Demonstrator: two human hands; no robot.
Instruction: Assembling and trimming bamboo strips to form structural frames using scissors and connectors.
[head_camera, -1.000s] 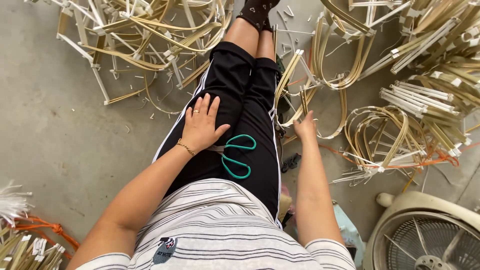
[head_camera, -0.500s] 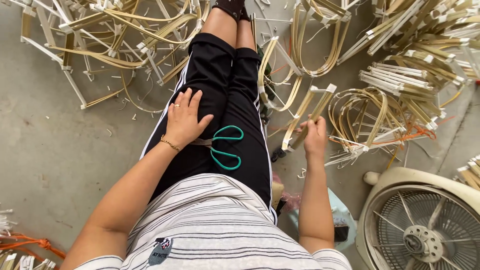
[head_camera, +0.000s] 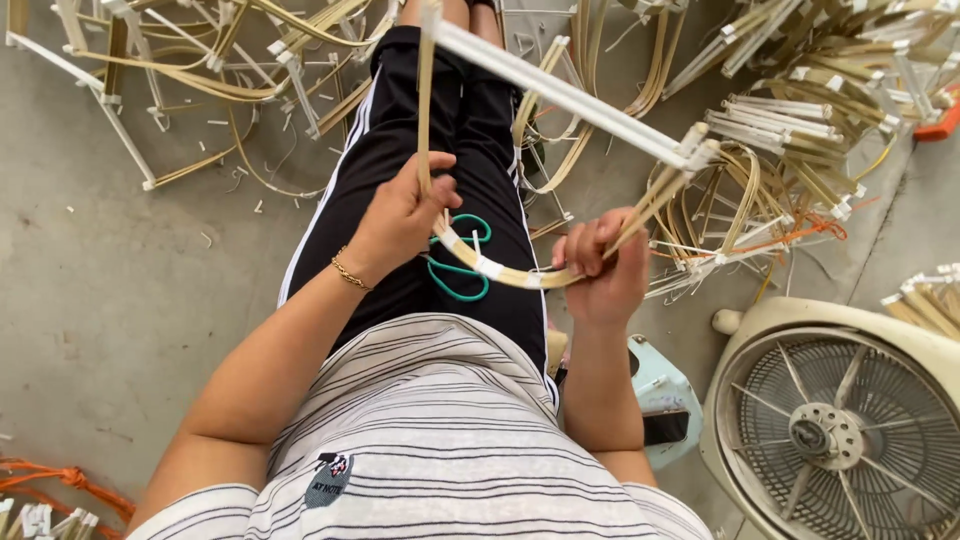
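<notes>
Far out to the left of the grip, pale bamboo strips with white crosspieces (head_camera: 180, 70) lie scattered on the grey concrete floor (head_camera: 120, 300), and an orange cord (head_camera: 60, 480) sits at the lower left corner. The left hand (head_camera: 400, 215), with a thin gold bracelet (head_camera: 348, 272) at the wrist, is closed around one upright end of a bent bamboo strip frame (head_camera: 500, 275). Just under this hand, resting on the black trousers (head_camera: 400, 150), lie green-handled scissors (head_camera: 455, 265), partly hidden by the strip that sags in a curve between both hands. Above the grip a long white bar (head_camera: 570, 95) bridges the two ends of the frame, slanting down to the right. The right hand (head_camera: 600, 265) is clenched on the other end of the strip, fingers curled tight about it. Beyond that hand, a heap of looped strips and white-tipped bundles (head_camera: 800, 130) crowds the floor, with an orange string (head_camera: 800, 235) threaded through it. Below the right elbow stands a pale green stool (head_camera: 660, 385) with a dark patch on its edge. Furthest right, a cream box fan (head_camera: 830, 420) lies face up, its round grille grey
</notes>
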